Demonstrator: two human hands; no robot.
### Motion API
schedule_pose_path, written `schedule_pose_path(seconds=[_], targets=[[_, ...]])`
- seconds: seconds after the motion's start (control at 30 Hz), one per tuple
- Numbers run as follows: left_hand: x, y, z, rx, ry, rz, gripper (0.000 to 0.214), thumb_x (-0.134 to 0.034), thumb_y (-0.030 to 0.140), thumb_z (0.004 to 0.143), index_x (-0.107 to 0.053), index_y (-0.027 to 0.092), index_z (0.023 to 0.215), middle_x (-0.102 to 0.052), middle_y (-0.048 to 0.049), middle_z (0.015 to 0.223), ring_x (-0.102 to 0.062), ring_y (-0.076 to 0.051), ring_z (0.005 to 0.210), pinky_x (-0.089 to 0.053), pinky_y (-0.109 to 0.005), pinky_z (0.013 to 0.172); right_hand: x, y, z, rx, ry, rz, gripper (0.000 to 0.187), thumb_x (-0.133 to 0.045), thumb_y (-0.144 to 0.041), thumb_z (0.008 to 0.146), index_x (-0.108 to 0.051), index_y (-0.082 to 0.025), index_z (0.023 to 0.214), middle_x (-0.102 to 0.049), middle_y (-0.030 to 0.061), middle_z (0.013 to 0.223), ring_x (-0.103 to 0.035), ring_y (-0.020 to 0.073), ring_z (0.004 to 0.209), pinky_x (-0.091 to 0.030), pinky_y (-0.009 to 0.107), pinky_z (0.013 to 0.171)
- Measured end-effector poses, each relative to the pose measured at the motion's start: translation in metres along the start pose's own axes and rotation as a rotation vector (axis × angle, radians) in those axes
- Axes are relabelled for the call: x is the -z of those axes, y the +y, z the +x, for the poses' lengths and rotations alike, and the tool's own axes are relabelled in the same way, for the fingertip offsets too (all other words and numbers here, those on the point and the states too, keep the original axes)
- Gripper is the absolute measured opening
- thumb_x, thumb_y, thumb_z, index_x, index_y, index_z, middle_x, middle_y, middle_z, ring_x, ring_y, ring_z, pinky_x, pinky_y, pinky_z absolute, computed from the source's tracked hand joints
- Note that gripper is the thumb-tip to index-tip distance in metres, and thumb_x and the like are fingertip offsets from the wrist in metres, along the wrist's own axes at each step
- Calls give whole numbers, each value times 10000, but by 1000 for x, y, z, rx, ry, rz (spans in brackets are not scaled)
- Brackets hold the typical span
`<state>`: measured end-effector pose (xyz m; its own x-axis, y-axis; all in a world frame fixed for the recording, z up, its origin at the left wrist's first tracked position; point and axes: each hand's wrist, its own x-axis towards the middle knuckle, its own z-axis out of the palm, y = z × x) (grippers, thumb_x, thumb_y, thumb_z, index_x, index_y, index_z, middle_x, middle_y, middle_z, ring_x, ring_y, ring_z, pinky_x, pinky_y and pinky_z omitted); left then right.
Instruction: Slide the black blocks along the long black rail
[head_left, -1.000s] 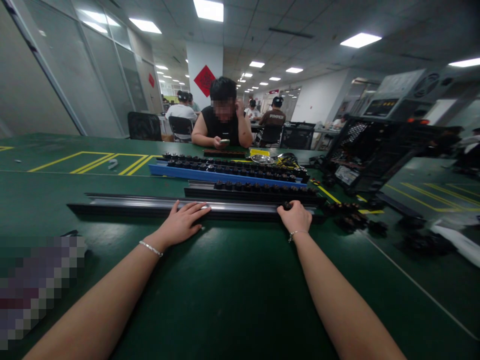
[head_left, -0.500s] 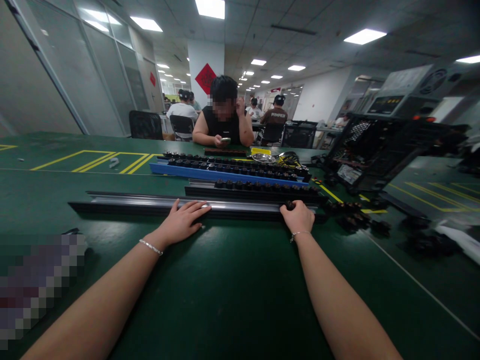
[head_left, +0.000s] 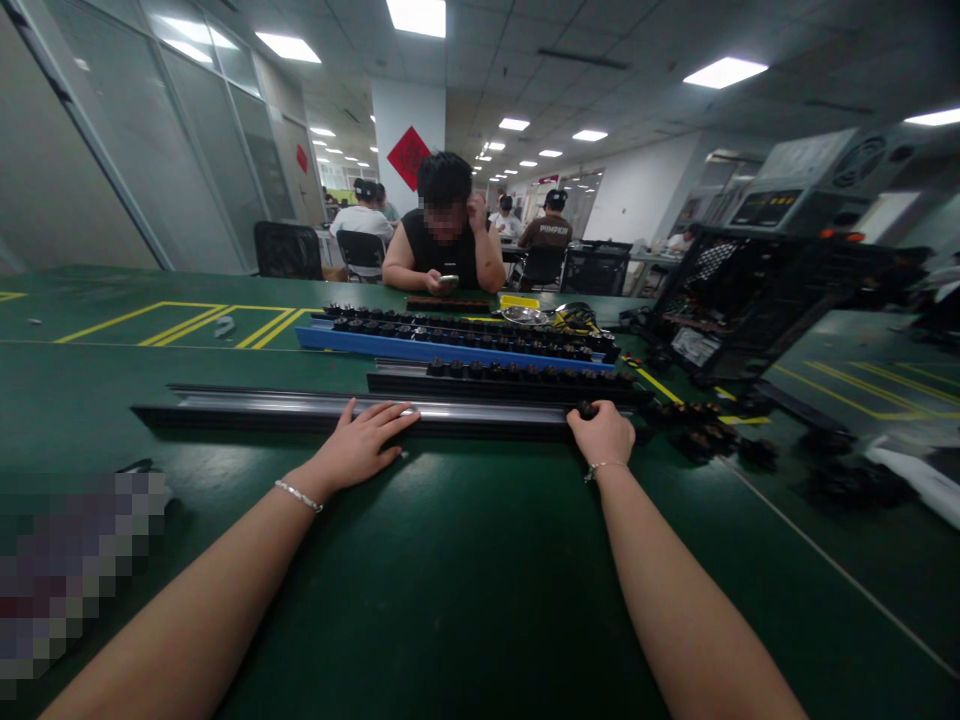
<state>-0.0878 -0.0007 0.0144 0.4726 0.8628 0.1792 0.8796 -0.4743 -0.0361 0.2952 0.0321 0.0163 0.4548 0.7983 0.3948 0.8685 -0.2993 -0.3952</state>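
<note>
A long black rail with a shiny metal channel [head_left: 247,408] lies crosswise on the green table in front of me. My left hand [head_left: 366,440] rests on its middle, fingers stretched out over the channel and near edge. Toward the rail's right end, my right hand [head_left: 606,436] is closed on a small black part [head_left: 585,409], held at the channel; the fingers hide most of it. Just behind lies a shorter black rail [head_left: 397,382] with a row of small black parts in it. Loose black parts [head_left: 701,440] are heaped to the right of my right hand.
Farther back is a blue rail [head_left: 450,352] lined with black parts. An open machine housing [head_left: 720,300] stands at right. A person [head_left: 450,230] sits opposite, holding a phone [head_left: 448,281]. A blurred-out object [head_left: 82,570] lies at left, a white bag [head_left: 915,480] at far right.
My right hand has shifted slightly to the right along the rail with the small black part. The left hand stays in place on the rail.
</note>
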Motion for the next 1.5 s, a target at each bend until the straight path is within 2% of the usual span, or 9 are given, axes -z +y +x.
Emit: schedule_pose_path(seconds=[0.83, 1.5], targets=[[-2, -2, 0, 1, 10, 5, 607, -451, 381, 859, -214, 419, 1416, -330, 33, 1482, -304, -269, 1347, -70, -619, 1084, 4, 12, 6, -94, 34, 10, 409, -520, -447, 722, -599, -148, 989, -668, 127, 916, -587, 292, 892, -382, 388, 846], [0, -1, 0, 8, -5, 2, 601, -438, 369, 867, -201, 420, 1417, -323, 33, 1485, -305, -262, 1344, -75, -646, 1068, 7, 24, 11, -137, 82, 16, 366, -534, -402, 719, -623, -148, 967, -651, 133, 925, -566, 274, 882, -404, 385, 824]])
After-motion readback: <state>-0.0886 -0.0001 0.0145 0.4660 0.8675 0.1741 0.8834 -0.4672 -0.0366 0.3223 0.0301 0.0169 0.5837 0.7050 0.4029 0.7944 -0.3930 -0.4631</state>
